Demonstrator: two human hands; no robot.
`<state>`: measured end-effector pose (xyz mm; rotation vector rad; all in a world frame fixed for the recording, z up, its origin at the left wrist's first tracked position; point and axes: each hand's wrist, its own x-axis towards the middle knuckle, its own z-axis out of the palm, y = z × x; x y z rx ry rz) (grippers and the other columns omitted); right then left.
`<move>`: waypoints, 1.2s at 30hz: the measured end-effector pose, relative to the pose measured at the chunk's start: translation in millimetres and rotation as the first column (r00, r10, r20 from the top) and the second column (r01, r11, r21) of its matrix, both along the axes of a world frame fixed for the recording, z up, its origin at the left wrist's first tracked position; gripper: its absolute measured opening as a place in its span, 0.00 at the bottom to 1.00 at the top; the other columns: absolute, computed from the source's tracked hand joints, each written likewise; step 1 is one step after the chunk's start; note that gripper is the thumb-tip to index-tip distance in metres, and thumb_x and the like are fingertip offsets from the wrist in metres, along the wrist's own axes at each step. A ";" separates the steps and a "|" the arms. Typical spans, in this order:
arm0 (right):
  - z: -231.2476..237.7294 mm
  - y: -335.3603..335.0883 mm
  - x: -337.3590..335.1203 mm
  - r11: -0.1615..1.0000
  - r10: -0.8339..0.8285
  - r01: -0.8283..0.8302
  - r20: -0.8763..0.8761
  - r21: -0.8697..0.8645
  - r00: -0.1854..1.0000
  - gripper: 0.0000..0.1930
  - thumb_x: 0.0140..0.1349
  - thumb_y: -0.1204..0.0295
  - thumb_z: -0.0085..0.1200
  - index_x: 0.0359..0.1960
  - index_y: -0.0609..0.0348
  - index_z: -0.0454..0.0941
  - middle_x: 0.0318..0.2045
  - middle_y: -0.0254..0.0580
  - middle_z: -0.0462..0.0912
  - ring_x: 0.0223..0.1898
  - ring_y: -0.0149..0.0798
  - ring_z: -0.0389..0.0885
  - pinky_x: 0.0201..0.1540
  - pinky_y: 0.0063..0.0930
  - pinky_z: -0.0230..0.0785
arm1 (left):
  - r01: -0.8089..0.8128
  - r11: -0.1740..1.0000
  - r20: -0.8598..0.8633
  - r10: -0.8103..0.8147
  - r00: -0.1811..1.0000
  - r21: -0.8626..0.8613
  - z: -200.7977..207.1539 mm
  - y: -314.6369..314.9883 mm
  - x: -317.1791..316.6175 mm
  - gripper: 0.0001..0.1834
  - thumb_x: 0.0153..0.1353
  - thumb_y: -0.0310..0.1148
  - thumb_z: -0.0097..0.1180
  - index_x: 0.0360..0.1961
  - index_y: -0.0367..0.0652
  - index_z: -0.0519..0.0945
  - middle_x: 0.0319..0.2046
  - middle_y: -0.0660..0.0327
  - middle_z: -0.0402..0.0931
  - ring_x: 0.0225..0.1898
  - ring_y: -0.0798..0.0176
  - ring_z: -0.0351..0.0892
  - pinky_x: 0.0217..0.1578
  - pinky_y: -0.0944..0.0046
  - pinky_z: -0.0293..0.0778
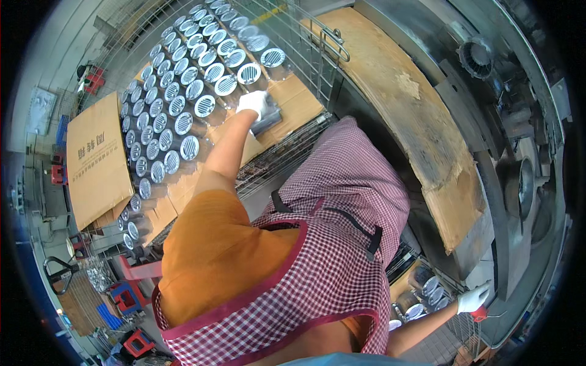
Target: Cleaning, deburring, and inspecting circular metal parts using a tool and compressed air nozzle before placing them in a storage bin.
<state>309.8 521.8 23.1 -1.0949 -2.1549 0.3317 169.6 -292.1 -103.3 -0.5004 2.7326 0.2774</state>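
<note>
A shiny metal can sat at the near edge of a cardboard sheet, just beside the front of a large group of cans. The left hand, in a white glove, reached out over it and touched it; the fingers were partly hidden, so how firmly they closed around it could not be told. The grouped cans stood in rows on the cardboard, their round slotted ends facing up. A wire cage rose around them, and a printed cardboard flap leaned at their left.

The right hand, also gloved in white, was stretched out low on the right against a red handle; whether it gripped the handle could not be told. Near that arm, more cans lay in a second wire basket.

A checked apron covered the person's front. To the right stood a bench topped with a worn brown board, and red stools stood at the lower left.
</note>
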 end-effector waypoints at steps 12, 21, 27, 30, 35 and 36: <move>-1.4 2.1 2.8 0.999 -0.017 0.018 -0.029 0.038 0.999 0.25 0.64 0.50 0.51 0.47 0.61 0.80 0.40 0.44 0.85 0.37 0.40 0.83 0.43 0.30 0.72 | -0.545 0.607 -0.315 0.782 0.537 0.579 -87.7 2.2 39.8 0.37 0.53 0.63 0.52 0.47 0.39 0.80 0.44 0.47 0.80 0.52 0.46 0.75 0.53 0.55 0.67; 3.6 -23.8 -0.9 0.998 0.038 -0.039 0.016 0.052 0.999 0.21 0.68 0.57 0.45 0.50 0.59 0.79 0.46 0.48 0.82 0.43 0.42 0.81 0.48 0.32 0.69 | 0.082 0.858 -0.484 0.205 0.850 0.507 163.6 101.9 22.5 0.35 0.51 0.58 0.60 0.49 0.37 0.78 0.41 0.47 0.80 0.43 0.53 0.80 0.45 0.60 0.73; -18.6 17.7 -5.3 0.994 -0.050 0.049 0.007 0.097 0.999 0.23 0.66 0.53 0.48 0.48 0.61 0.80 0.46 0.47 0.83 0.44 0.45 0.81 0.48 0.33 0.71 | 0.552 0.833 -0.864 -0.248 0.438 0.041 212.3 156.4 -62.5 0.17 0.57 0.48 0.57 0.38 0.49 0.84 0.30 0.57 0.81 0.32 0.55 0.80 0.36 0.60 0.76; -0.7 -11.9 -2.6 0.992 0.009 0.000 -0.067 0.130 0.998 0.25 0.66 0.49 0.46 0.49 0.56 0.80 0.45 0.42 0.83 0.44 0.42 0.81 0.47 0.27 0.71 | 0.386 0.919 -0.728 -0.323 0.605 -0.087 259.2 196.3 -79.5 0.22 0.54 0.55 0.55 0.30 0.45 0.84 0.31 0.55 0.81 0.34 0.55 0.81 0.34 0.57 0.75; 4.2 -1.2 -10.4 0.991 0.038 -0.034 -0.025 0.133 0.999 0.23 0.65 0.48 0.47 0.48 0.51 0.82 0.47 0.36 0.83 0.46 0.40 0.81 0.47 0.25 0.70 | 0.233 0.950 -0.730 -0.310 0.610 -0.209 194.6 212.2 -143.4 0.13 0.53 0.44 0.57 0.27 0.47 0.85 0.29 0.55 0.81 0.35 0.54 0.81 0.38 0.55 0.71; 3.2 1.3 -10.4 0.989 0.051 -0.048 -0.024 0.137 0.998 0.23 0.65 0.48 0.47 0.48 0.51 0.82 0.47 0.36 0.83 0.46 0.40 0.81 0.47 0.25 0.70 | 0.171 0.969 -0.774 -0.245 0.584 -0.178 182.8 216.7 -153.0 0.11 0.52 0.43 0.58 0.26 0.49 0.85 0.28 0.56 0.81 0.36 0.55 0.81 0.39 0.55 0.70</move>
